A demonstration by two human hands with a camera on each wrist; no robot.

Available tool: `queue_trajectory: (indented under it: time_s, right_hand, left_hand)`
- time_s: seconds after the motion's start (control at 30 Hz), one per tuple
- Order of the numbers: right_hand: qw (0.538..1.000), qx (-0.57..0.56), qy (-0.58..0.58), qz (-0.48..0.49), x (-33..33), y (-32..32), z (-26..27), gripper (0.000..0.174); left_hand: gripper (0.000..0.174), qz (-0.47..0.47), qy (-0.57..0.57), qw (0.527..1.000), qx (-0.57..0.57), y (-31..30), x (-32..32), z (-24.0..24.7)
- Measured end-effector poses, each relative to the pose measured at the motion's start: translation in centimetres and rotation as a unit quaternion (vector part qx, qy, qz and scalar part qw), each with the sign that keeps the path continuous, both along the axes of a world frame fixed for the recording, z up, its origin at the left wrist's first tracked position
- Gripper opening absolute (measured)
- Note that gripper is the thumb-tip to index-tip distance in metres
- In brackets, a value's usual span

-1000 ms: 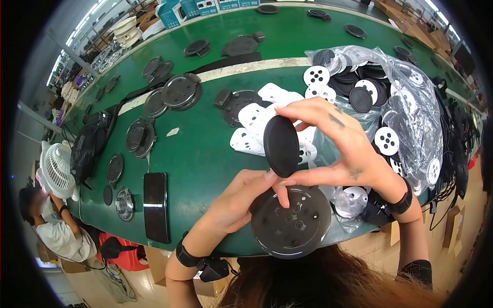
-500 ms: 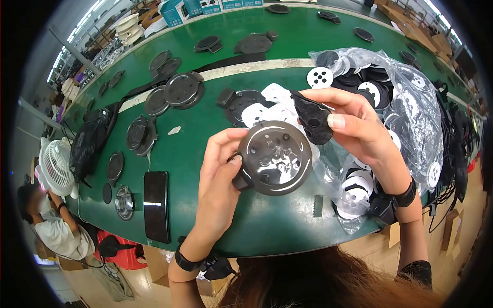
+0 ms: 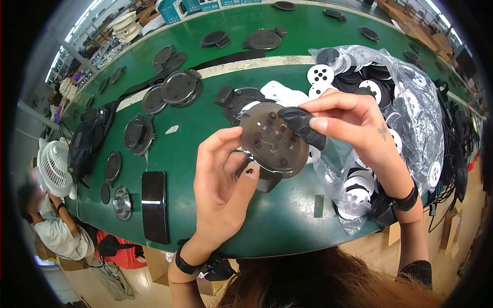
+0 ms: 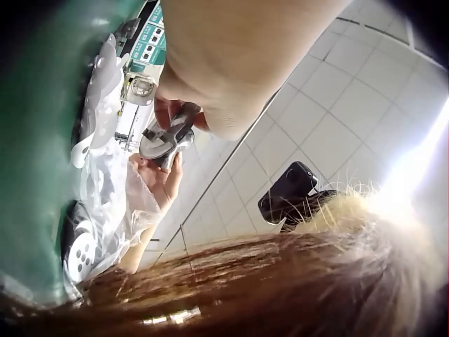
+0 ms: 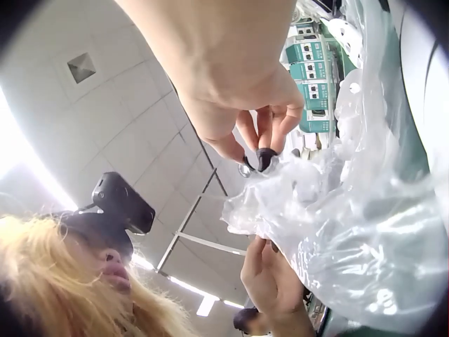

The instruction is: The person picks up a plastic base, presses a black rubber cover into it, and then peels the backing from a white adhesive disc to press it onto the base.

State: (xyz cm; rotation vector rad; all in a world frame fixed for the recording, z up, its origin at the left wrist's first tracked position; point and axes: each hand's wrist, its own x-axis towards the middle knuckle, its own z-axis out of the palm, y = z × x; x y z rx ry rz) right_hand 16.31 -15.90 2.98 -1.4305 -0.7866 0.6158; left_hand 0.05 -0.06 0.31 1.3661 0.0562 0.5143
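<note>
The round disc (image 3: 275, 139) looks like smooth, glossy dark plastic; the folded black pad (image 3: 303, 126) looks matt and soft. The bag (image 3: 418, 118) is shiny, crinkled clear plastic; the surface (image 3: 205, 123) has a smooth green sheen.

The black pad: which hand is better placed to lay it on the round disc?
Probably the right hand: its fingers pinch the black pad at the edge of the round disc, while the left hand holds that disc.

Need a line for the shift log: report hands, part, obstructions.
Left hand gripping dark round part. Right hand pinching black piece at its edge, contact unclear. Clear plastic bag close by right hand, not covering the part.
</note>
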Motion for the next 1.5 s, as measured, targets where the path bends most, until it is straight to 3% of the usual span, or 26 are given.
queue_trajectory:
  time_s: [0.13, 0.17, 0.37, 0.6, 0.8, 0.9, 1.03, 1.1, 1.23, 1.3, 1.4, 1.5]
  right_hand:
    - [0.990, -0.055, -0.126, -0.003, -0.9, 0.0, 0.6, 0.024]
    - [0.989, -0.022, -0.140, -0.028, -0.9, 0.3, 0.0, 0.022]
    - [0.995, -0.031, -0.095, -0.016, -1.2, 0.4, 0.1, 0.021]
    - [0.991, -0.045, -0.125, -0.015, -1.1, 0.4, 0.0, 0.020]
    - [0.964, -0.042, -0.261, -0.016, -1.3, 0.2, 0.0, 0.021]
    - [0.961, -0.054, -0.273, 0.002, -1.6, -0.1, 0.1, 0.029]
    - [0.927, -0.038, -0.373, -0.032, -2.5, 0.3, 0.0, 0.038]
    - [0.913, -0.055, -0.403, -0.033, -2.6, 0.1, -0.2, 0.055]
    - [0.889, -0.069, -0.452, -0.041, -2.8, 0.3, -0.6, 0.068]
    - [0.860, -0.111, -0.490, -0.089, -3.5, 0.5, -0.4, 0.083]
    - [0.869, -0.073, -0.479, -0.096, -3.3, 0.4, -0.1, 0.081]
    - [0.917, -0.119, -0.368, -0.100, -2.2, -0.1, 0.2, 0.063]
  left_hand:
    - [0.052, -0.002, -0.001, 1.000, 0.011, -0.3, -0.2, 0.4]
    - [0.053, -0.002, 0.004, 1.000, 0.003, -0.4, -0.3, 0.5]
    - [0.051, -0.020, 0.003, 1.000, 0.007, -0.6, -0.4, 0.4]
    - [0.047, -0.029, 0.007, 0.999, 0.022, -0.7, -0.3, 0.3]
    - [0.049, -0.021, 0.015, 0.999, 0.018, -0.7, -0.2, 0.2]
    - [0.049, -0.017, 0.004, 1.000, 0.005, -0.7, -0.2, 0.0]
    - [0.053, -0.017, -0.014, 1.000, 0.002, -0.7, -0.2, -0.3]
    - [0.056, -0.019, -0.023, 1.000, -0.003, -0.6, 0.0, -0.3]
    - [0.060, -0.028, -0.021, 0.999, -0.012, 0.0, -0.1, -0.4]
    - [0.060, -0.034, -0.006, 0.999, -0.005, 0.3, -0.1, -0.5]
    - [0.057, -0.067, -0.011, 0.997, -0.043, 0.6, 0.1, -0.9]
    - [0.066, -0.039, -0.011, 0.994, -0.106, 0.2, 0.4, -0.8]
